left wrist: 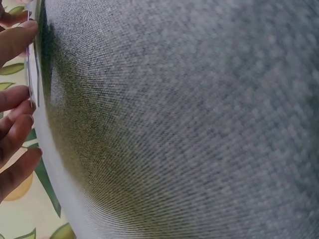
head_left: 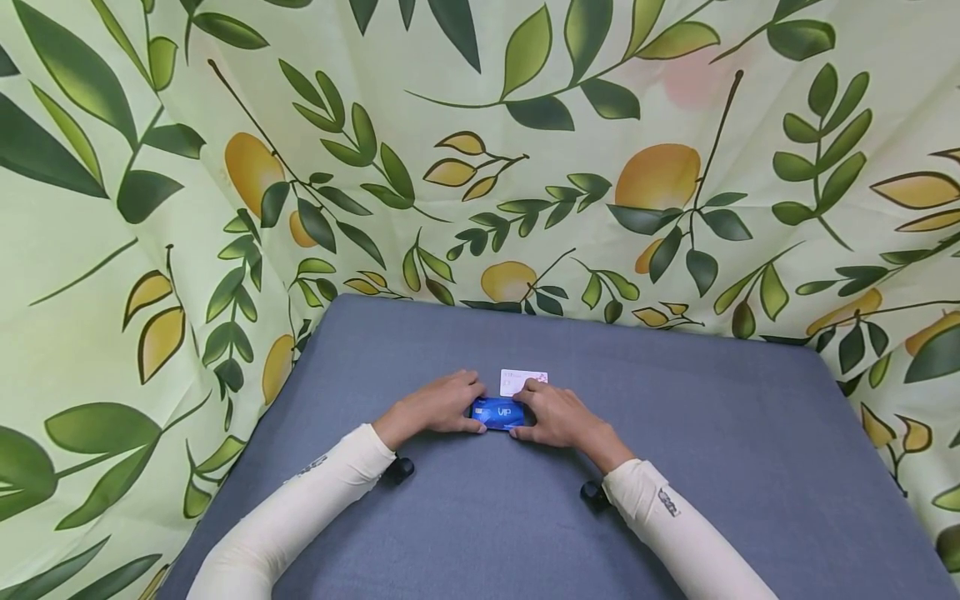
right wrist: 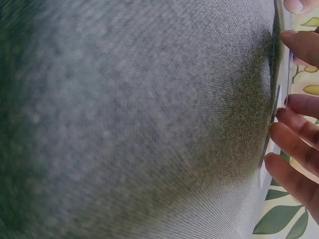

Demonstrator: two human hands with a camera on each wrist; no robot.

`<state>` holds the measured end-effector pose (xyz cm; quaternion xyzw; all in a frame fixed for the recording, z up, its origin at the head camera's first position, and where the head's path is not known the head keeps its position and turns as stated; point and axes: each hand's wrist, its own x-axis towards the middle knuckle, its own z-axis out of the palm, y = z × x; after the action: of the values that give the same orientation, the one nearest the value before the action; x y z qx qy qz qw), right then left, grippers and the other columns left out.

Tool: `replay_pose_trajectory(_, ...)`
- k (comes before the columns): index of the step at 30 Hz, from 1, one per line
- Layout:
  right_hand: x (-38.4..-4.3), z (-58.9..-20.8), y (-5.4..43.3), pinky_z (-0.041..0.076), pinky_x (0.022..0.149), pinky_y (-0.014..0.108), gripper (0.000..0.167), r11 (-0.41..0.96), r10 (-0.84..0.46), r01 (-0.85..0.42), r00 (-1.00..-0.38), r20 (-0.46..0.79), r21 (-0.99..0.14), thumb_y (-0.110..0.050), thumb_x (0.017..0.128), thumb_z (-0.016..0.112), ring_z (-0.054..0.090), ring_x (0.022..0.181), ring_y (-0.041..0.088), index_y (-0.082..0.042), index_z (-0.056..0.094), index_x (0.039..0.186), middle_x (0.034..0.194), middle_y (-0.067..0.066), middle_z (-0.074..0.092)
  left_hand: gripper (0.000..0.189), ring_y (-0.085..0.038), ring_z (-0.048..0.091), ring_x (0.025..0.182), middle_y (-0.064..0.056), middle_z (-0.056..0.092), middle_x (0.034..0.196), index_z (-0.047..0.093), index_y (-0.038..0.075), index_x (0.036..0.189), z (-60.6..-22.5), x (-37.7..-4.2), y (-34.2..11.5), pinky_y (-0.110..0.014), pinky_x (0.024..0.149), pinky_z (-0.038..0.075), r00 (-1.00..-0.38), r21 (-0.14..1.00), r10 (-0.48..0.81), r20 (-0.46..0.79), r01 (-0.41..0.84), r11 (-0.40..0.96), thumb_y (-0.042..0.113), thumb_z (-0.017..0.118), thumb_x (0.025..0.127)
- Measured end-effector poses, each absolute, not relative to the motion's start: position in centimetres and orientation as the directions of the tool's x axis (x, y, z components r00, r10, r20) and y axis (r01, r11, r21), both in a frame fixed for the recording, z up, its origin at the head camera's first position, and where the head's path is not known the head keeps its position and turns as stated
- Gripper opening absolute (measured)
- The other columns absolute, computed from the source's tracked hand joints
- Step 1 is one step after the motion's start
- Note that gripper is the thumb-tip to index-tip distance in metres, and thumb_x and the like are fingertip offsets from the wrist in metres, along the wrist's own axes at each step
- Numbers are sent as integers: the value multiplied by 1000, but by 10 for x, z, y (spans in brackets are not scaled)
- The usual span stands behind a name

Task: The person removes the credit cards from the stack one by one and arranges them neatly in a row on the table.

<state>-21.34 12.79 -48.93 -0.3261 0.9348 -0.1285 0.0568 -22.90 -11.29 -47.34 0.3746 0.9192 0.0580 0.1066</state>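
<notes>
Nearest are two cream sleeves (head_left: 303, 497), each with a dark mark, on the arms that lie over the grey-blue bench (head_left: 487, 521). A small black device (head_left: 400, 470) sits under the left wrist, another under the right.

Farther along, the left hand (head_left: 444, 405) has its grip parted only as far as a card's short side, thumb at the near corner and fingers at the far one, pinching the left end of a blue card (head_left: 498, 414). The right hand (head_left: 562, 416) mirrors it, its grip closed on the right end; its other fingers spread loosely. The card is glossy, with pale "VIP" lettering and a gold chip-like patch at left. Whether it clears the cloth, I cannot tell.

Just beyond lies a white card (head_left: 516, 381) with a reddish print, its near right corner partly covered by right fingers. Behind the bench hangs a leaf-and-fruit-patterned curtain (head_left: 525, 167).
</notes>
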Motion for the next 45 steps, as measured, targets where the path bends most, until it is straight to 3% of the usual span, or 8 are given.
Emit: replay_pose_trajectory(45,-214,-493,111,47,68,32,56,734,-645,-619,-764,-2,-280,-51,86,74,53,83,10,-11,69,125,110,0,61,57,-14,53,99,-3,58,112,64,10,127,-476,-224,-134,-34,90,49,-707,193,696,-122,671,716,51,72,89)
